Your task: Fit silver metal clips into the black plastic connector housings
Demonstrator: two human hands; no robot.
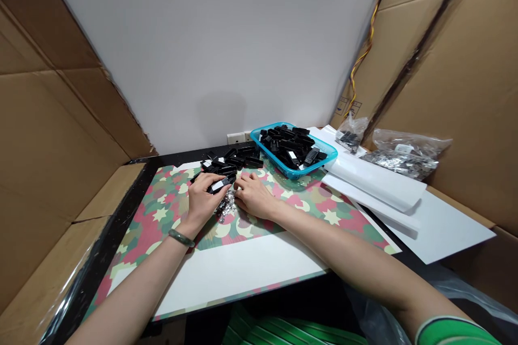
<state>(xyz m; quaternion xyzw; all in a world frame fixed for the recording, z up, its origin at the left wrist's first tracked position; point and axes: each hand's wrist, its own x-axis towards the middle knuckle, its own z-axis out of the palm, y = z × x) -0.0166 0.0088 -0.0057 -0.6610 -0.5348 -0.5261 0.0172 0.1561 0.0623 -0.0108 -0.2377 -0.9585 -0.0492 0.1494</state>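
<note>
My left hand point(204, 200) is shut on a black plastic part with a white label point(219, 185), over the middle of a pink and green patterned mat point(162, 221). My right hand point(253, 196) sits just to its right, fingertips close to the black part's end. Whatever those fingertips touch is hidden. Below and between my hands lies a small heap of shiny metal pieces point(226, 206). Just beyond them is a loose pile of similar black parts point(230, 161). A green bangle point(181, 237) circles my left wrist.
A blue plastic basket point(297, 172) full of black parts stands at the back. To the right are white sheets point(376, 183) and plastic bags of metal pieces point(404, 156). A white board point(238, 275) lies nearer me. Cardboard panels point(52, 135) wall the sides.
</note>
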